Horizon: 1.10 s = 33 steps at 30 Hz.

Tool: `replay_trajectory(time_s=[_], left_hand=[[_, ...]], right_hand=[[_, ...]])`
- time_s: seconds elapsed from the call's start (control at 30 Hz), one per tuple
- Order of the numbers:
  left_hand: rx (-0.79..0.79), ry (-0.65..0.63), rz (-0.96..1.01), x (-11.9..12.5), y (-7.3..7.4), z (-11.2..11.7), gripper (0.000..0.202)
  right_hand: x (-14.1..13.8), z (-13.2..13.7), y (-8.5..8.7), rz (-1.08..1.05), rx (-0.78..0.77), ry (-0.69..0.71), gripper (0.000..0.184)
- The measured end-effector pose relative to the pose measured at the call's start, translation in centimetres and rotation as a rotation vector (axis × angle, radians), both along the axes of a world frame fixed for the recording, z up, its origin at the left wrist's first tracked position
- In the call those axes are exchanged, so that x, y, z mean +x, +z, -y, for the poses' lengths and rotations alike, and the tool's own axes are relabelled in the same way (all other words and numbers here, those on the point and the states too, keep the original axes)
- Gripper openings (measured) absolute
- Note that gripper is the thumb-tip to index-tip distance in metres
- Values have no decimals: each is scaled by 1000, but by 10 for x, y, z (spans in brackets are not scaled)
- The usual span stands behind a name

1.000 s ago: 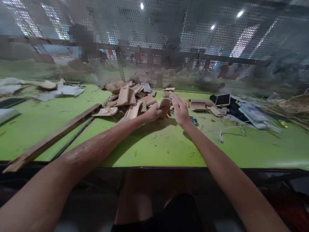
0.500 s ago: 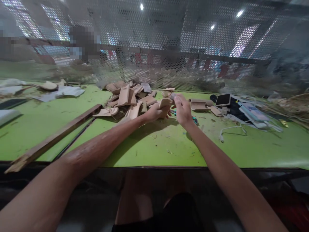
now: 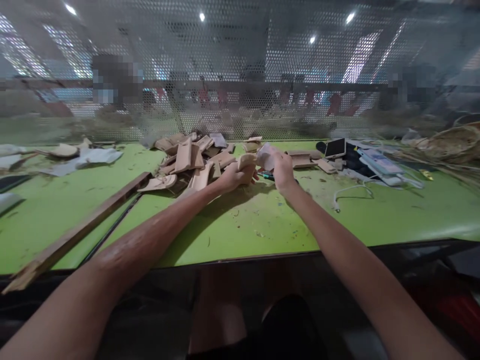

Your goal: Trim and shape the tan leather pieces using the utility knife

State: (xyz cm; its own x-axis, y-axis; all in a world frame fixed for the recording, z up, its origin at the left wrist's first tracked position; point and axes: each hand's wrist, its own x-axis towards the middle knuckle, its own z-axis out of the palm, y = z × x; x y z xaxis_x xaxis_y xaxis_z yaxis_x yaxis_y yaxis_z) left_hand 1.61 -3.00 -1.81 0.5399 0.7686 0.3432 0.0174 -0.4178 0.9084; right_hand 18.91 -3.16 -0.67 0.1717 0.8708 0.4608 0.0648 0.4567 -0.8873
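My left hand is closed around a curved, pale bamboo piece, held just above the table. Close by on its right, my right hand pinches a greyish-white folded sheet that looks like sandpaper. A small gap shows between sheet and bamboo piece. Partly covered by my hands, a tool with teal handles lies on the table. Left of my left hand is a heap of similar bamboo pieces; a few more bamboo pieces lie behind my right hand.
A long wooden stick slants across the green table at left, its end past the front edge. To the right lie a phone, a light-blue device and a white cable. A perforated screen stands behind.
The sheet in my right hand now shows more of its face, apart from the bamboo piece. The view has turned slightly right, so the scene sits further left.
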Motion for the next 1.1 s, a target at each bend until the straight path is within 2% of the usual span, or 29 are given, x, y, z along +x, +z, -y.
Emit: replay_trajectory(time_s=[0.17, 0.27, 0.43, 0.67, 0.8, 0.97, 1.1], left_hand=[[-9, -13, 16, 0, -2, -4, 29], [-9, -19, 34, 0, -3, -4, 30], [19, -46, 21, 0, -2, -3, 29], [-30, -39, 31, 1, -4, -8, 35], [1, -28, 26, 1, -3, -6, 37], [-22, -11, 7, 2, -4, -6, 38], [-10, -21, 24, 2, -4, -6, 34]], right_hand=[[2, 4, 4, 0, -15, 57, 57], [2, 10, 7, 21, -13, 76, 52], [-1, 20, 9, 129, -79, 5, 42], [0, 25, 16, 280, 128, -55, 41], [1, 23, 12, 395, 127, -60, 43], [-2, 25, 11, 356, 179, -88, 43], [-3, 25, 12, 411, 179, -95, 44]])
